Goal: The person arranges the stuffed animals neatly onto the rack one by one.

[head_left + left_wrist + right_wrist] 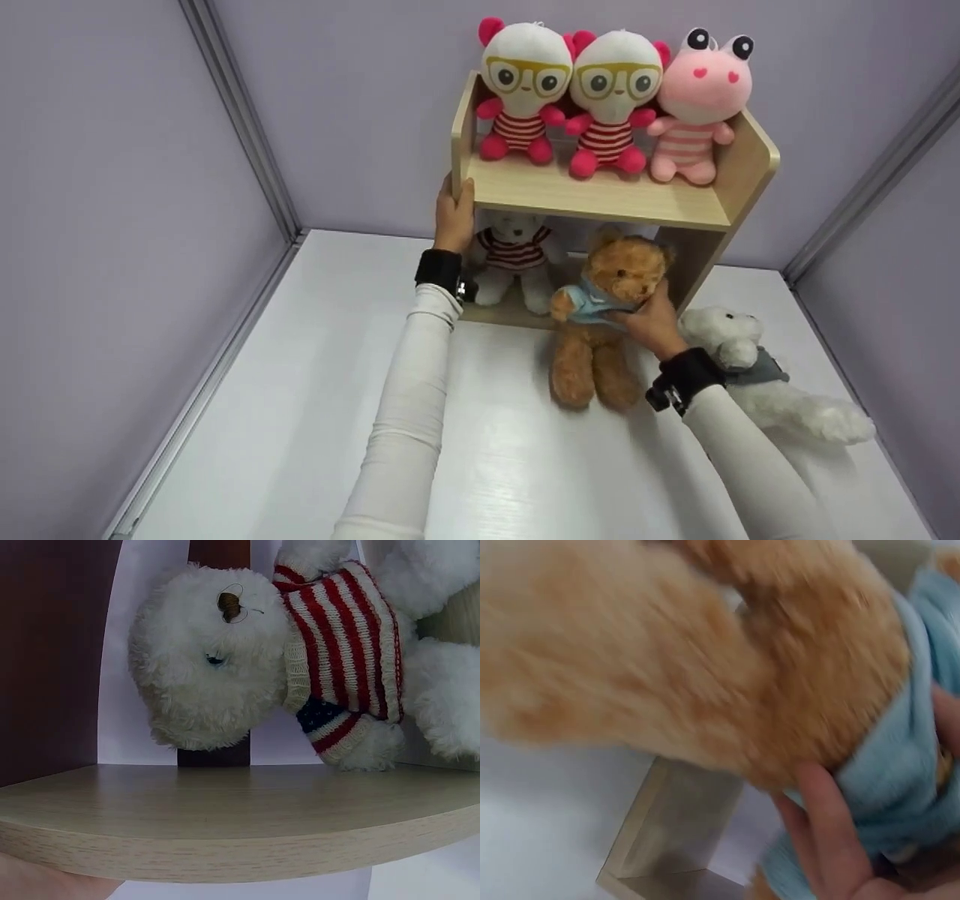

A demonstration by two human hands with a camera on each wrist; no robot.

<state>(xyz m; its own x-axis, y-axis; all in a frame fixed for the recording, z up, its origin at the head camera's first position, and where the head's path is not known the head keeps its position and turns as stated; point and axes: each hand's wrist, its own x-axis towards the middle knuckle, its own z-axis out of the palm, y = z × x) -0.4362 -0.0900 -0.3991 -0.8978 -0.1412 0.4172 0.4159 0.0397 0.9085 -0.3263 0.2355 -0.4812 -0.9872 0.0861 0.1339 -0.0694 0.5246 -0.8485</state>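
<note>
My right hand [652,322] grips a brown teddy bear [576,367] in a light blue top by its side. The bear is upright in front of the shelf's lower right compartment, its legs hanging in front of the shelf. Up close in the right wrist view, fingers [829,832] press into the bear's blue top [892,772]. My left hand [454,221] holds the left side panel of the small wooden shelf [600,196]; its fingertips are partly hidden. Inside the lower compartment, on the left, sits a white plush bear [217,667] in a red-and-white striped sweater [337,637].
On the upper shelf sit two white-and-pink plush toys with glasses [521,90] [615,97] and a pink frog-like plush [701,97]. A white plush dog [795,401] with a grey garment lies on the white table [300,390] at the right. Grey partition walls surround the table.
</note>
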